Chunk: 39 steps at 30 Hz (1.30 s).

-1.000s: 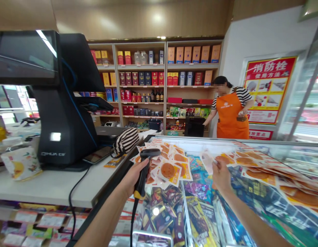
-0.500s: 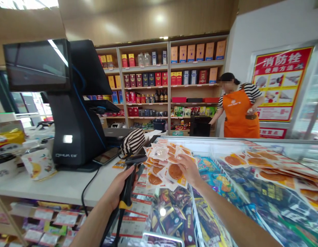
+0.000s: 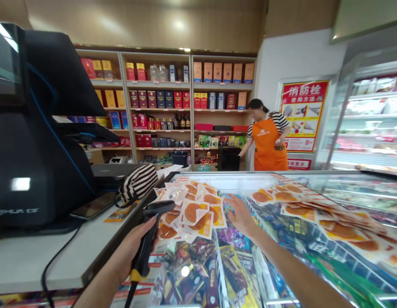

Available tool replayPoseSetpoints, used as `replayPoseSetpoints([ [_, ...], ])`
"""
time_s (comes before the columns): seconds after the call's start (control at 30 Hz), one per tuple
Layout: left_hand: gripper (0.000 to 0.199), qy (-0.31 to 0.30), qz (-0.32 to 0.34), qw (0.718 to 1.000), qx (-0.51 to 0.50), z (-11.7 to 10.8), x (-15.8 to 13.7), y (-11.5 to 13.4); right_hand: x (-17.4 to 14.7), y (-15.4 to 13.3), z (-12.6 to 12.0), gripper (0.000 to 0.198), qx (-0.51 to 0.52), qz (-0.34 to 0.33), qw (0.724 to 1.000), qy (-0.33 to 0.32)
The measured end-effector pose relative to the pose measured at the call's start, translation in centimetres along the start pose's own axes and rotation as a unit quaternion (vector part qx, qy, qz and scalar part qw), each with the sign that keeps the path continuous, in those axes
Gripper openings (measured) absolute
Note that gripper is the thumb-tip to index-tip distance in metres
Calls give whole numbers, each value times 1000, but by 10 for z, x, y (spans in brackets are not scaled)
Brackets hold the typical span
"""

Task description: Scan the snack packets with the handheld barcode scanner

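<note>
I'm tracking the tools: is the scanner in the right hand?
No, the left hand holds the scanner, apart from the right hand.

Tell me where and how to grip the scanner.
Grip the scanner by its handle, just below the head, coming from the left, as the left hand does. The handle is slim and tilted; the head juts out at the top and the cable trails from the bottom, so the stretch between should suit best.

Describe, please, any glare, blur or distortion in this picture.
Head view throughout: round glare spot on the glass freezer top; light streak on the monitor; display fridge soft in detail and leaning, likely wide-angle distortion; barcode scanner fairly clear.
</note>
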<state>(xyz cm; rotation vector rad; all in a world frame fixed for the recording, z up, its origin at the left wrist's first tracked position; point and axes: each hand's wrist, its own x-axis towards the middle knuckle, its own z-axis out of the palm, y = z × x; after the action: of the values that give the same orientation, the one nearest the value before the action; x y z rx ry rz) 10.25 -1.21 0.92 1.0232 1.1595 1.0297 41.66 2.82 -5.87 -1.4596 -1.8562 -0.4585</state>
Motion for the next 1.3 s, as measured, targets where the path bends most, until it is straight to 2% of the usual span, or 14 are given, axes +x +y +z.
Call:
replayPoseSetpoints([
  [0.1,28,-3,-5,1000,-3,10,3,-3,-13,67,-33,39,-140,110,984,-15],
  [0.2,28,-19,-14,1000,0,23,2,-4,-27,122,-66,43,-251,195,947,-35],
  [0.27,28,-24,-12,1000,-2,34,-1,-3,-34,146,-81,40,-295,216,929,-61],
  [0.37,26,-34,-8,999,-10,51,-7,-1,-41,165,-88,37,-317,217,920,-82],
  [0.5,25,-70,-16,997,0,69,-11,0,-46,168,-86,21,-317,210,920,-91],
  [0.73,29,-115,8,993,13,80,-10,-5,-56,160,-91,23,-305,156,933,-110],
  [0.93,31,-129,11,992,10,78,-10,-9,-75,157,-102,16,-196,111,962,-155],
  [1.1,32,-135,10,991,10,73,-8,-10,-66,140,-106,20,-207,189,938,-205],
  [1.23,33,-148,11,989,20,71,-10,-10,-50,125,-89,46,-272,229,924,-142],
  [1.3,31,-140,10,990,13,70,-12,-9,-46,124,-79,51,-295,248,916,-109],
])
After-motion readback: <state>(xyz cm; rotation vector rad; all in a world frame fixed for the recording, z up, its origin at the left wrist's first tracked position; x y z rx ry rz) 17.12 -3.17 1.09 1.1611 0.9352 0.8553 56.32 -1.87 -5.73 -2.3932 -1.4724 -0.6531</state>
